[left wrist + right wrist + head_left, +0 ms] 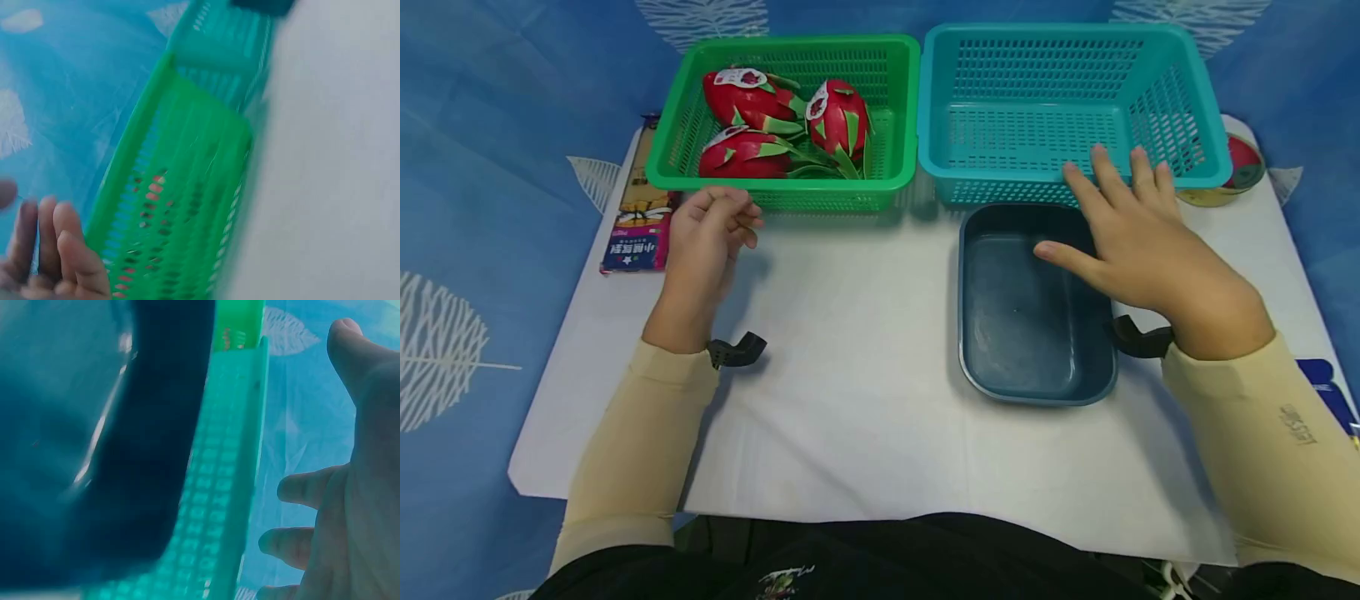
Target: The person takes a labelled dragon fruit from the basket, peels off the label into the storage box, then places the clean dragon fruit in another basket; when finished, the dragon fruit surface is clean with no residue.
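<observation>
My left hand [711, 233] is at the front left corner of the green basket [820, 200], its fingers loosely bent with nothing in them. Several dragon fruits with white stickers lie in that basket, among them an upright-looking dragon fruit [838, 125]. Over the right side of a dark blue plastic tub [1022, 333] my right hand [1150, 242] is spread, fingers pointing toward the turquoise basket [1030, 142]. Its fingertips overlap that basket's front rim in the head view. In the right wrist view the thumb and fingers [297, 487] are apart and hold nothing. No fruit shows in the tub.
A packaged snack bag [636, 229] lies left of the green basket. Behind the turquoise basket's right end sits a round tin [1243, 167] with a red top. A dark blue packet [1326, 387] lies at the right edge of the white table [850, 375]. The two baskets stand side by side.
</observation>
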The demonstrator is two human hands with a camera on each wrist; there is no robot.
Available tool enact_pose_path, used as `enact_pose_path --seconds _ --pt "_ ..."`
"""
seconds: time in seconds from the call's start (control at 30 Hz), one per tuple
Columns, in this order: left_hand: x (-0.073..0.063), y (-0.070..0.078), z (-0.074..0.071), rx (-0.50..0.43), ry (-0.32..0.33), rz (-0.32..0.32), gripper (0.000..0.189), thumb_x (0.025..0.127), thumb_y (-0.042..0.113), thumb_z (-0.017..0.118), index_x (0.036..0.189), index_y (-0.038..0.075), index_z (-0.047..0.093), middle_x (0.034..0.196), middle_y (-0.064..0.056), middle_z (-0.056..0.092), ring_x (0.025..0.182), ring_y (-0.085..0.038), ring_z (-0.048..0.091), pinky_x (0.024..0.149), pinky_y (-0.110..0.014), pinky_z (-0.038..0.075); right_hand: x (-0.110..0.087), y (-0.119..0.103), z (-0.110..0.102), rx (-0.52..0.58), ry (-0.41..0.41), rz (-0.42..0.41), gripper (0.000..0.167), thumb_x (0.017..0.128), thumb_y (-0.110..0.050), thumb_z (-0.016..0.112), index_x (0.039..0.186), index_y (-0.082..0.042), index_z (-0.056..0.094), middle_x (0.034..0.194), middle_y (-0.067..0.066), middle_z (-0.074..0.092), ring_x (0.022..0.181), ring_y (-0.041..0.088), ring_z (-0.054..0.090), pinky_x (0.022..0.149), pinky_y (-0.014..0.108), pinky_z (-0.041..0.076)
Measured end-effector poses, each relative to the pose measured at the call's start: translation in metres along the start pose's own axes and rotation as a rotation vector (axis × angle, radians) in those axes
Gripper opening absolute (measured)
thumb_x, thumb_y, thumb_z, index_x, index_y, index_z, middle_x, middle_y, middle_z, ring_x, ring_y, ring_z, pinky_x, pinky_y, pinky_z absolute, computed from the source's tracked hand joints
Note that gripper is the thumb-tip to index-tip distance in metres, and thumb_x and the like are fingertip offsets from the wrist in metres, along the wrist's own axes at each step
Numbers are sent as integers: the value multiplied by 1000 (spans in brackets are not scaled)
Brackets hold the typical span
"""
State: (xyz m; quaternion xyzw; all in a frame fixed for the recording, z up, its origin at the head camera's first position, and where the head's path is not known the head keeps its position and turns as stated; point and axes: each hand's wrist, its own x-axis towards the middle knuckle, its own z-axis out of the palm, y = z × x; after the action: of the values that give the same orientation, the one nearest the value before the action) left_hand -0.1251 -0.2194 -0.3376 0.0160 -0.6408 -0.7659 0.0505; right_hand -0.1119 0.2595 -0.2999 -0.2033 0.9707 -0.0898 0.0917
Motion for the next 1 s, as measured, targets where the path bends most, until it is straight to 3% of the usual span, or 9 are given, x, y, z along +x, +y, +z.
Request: enact_pose_path --seconds 0.07,0.13,0.37,0.53,0.67,0.87,1.0 --pt "3 -6 0 -142 61 -92 21 105 16 67 104 -4 61 92 -15 64 78 -22 64 64 -27 54 7 -7 -3 -5 5 -22 100 104 -67 48 169 -9 0 171 20 -16 149 45 -30 115 64 -22" --pt "5 -12 -1 -227 98 -157 23 106 19 65 104 -3 59 90 -13 62 75 -21 64 64 -27 56 13 -15 -8 -7 12 -48 99 104 -66 49 169 -9 1 172 20 -13 150 44 -28 116 63 -20" --pt "15 -23 1 -505 220 -279 19 106 19 65 109 3 55 99 -13 62 86 -26 66 78 -32 60 40 -47 -25 -23 42 -122 97 105 -66 50 170 -9 5 173 22 2 155 45 -12 121 60 -9" --pt "25 -30 6 -616 314 -252 16 106 13 62 110 -1 56 105 -15 59 94 -27 64 88 -34 59 71 -76 -32 -36 79 -216 93 106 -62 51 168 -4 15 170 26 18 156 46 10 125 57 6" --pt "30 -33 7 -671 341 -194 14 107 8 59 113 -4 56 105 -17 58 93 -27 64 89 -36 60 102 -101 -33 -24 100 -292 88 107 -55 55 165 2 22 165 27 31 153 44 25 124 54 18" --pt "35 -40 8 -759 330 -114 16 106 1 56 121 -2 51 108 -17 59 93 -27 65 94 -36 58 151 -136 -32 56 52 -282 75 109 -45 56 163 1 32 160 22 43 148 36 39 120 50 33" --pt "36 -44 7 -783 317 -86 17 106 -1 56 122 -1 50 109 -16 59 95 -26 65 96 -35 57 181 -154 -27 91 48 -269 61 109 -39 58 155 0 46 145 18 58 129 30 57 110 42 46"
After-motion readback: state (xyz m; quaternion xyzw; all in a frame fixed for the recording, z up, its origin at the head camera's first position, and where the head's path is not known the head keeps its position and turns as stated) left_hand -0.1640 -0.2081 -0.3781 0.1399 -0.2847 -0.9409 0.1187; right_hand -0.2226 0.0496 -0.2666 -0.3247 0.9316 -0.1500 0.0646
